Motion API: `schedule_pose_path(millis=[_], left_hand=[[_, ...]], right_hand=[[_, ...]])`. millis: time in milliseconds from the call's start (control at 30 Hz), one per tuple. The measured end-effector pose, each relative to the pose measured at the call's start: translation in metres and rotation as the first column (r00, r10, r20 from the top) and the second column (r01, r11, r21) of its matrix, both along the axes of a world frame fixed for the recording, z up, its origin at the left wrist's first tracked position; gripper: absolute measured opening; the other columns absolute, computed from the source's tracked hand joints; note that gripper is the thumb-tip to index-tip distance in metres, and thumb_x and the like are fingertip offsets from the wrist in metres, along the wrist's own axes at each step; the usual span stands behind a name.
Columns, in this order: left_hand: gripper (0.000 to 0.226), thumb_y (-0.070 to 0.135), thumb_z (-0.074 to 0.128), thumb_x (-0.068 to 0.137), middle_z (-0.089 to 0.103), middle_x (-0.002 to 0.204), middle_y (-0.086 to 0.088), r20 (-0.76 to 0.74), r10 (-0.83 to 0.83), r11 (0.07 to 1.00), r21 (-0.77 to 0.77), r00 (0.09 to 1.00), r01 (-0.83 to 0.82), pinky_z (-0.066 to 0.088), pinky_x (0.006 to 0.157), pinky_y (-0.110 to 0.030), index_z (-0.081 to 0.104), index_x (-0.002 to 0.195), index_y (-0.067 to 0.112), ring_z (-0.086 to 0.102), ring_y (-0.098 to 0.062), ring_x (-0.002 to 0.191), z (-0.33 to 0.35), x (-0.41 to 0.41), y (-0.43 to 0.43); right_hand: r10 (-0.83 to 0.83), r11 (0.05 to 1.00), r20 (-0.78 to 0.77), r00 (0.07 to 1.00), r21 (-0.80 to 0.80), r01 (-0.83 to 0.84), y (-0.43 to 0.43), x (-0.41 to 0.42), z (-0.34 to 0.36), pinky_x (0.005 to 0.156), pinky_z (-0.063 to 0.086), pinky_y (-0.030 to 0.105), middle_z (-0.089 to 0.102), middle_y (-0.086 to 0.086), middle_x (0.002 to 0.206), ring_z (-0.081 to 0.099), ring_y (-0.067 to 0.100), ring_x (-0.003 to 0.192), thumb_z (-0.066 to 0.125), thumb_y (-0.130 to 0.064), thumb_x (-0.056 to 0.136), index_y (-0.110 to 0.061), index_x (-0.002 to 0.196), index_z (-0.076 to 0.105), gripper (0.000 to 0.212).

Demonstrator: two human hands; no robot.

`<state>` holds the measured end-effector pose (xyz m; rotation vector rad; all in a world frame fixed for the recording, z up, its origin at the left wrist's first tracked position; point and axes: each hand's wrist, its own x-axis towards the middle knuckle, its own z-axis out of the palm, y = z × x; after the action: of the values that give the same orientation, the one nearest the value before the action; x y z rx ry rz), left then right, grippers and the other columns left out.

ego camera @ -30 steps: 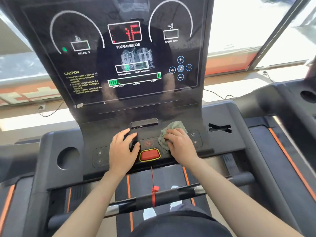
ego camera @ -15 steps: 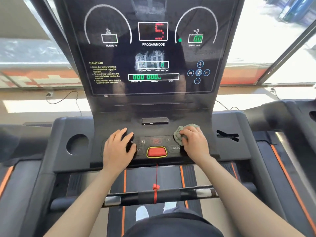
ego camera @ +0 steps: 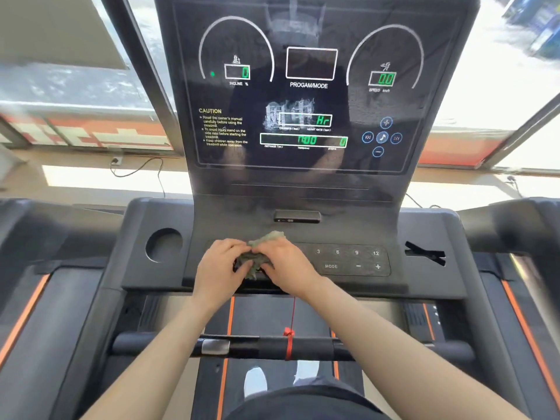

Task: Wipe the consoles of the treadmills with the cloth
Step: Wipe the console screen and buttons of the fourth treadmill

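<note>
My left grip (ego camera: 219,269) and right grip (ego camera: 289,266) both curl round the green cloth (ego camera: 268,237), bunched between them at centre frame on the console's lower button panel (ego camera: 348,259). I seem to be regathering it, though the folds are hard to make out. The display (ego camera: 306,101) above looks smeary, so I judge most wiping is left, the neighbouring treadmill (ego camera: 524,225) at the right edge included.

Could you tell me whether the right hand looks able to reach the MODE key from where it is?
Probably yes: the right hand holds the cloth on the console beside the MODE key, with bare panel between them. The left hand also grips the cloth.
</note>
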<state>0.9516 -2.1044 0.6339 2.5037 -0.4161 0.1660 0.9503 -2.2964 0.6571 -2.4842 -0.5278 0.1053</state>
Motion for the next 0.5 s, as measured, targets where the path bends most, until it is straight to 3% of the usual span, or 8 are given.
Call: schedule_pose_path(millis=[167,333,500], left_hand=[[0.021,0.011,0.085,0.073,0.068,0.098,0.005,0.123,-0.121,0.993,0.011,0.985,0.121,0.045,0.081,-0.023,0.077,0.093,0.013,0.057,-0.021,0.089,-0.01,-0.019,-0.014],[0.031,0.019,0.08,0.076,0.067,0.103,0.005,0.077,-0.22,0.975,-0.006,0.972,0.221,0.053,0.077,-0.032,0.075,0.106,0.014,0.056,-0.019,0.089,-0.016,-0.037,-0.031],[0.032,0.018,0.079,0.081,0.066,0.105,0.003,0.03,-0.249,0.968,-0.015,0.968,0.25,0.057,0.08,-0.037,0.074,0.112,0.012,0.057,-0.02,0.095,-0.004,-0.029,-0.064]], right_hand=[[0.005,0.998,0.12,0.993,-0.062,0.003,-0.013,-0.038,-0.011,0.094,0.048,0.037,0.067,0.005,0.109,0.055,0.028,0.106,0.07,-0.007,0.075,-0.012,0.105,0.069,0.031],[-0.015,0.992,0.184,0.983,-0.123,0.038,-0.032,-0.06,-0.017,0.089,0.051,0.04,0.066,0.002,0.096,0.059,0.028,0.094,0.065,-0.012,0.074,-0.013,0.09,0.07,0.017],[-0.195,0.97,0.201,0.96,-0.106,0.219,-0.052,-0.063,-0.006,0.081,0.054,0.039,0.065,0.001,0.089,0.058,0.027,0.088,0.071,-0.007,0.072,-0.014,0.089,0.07,0.018]])
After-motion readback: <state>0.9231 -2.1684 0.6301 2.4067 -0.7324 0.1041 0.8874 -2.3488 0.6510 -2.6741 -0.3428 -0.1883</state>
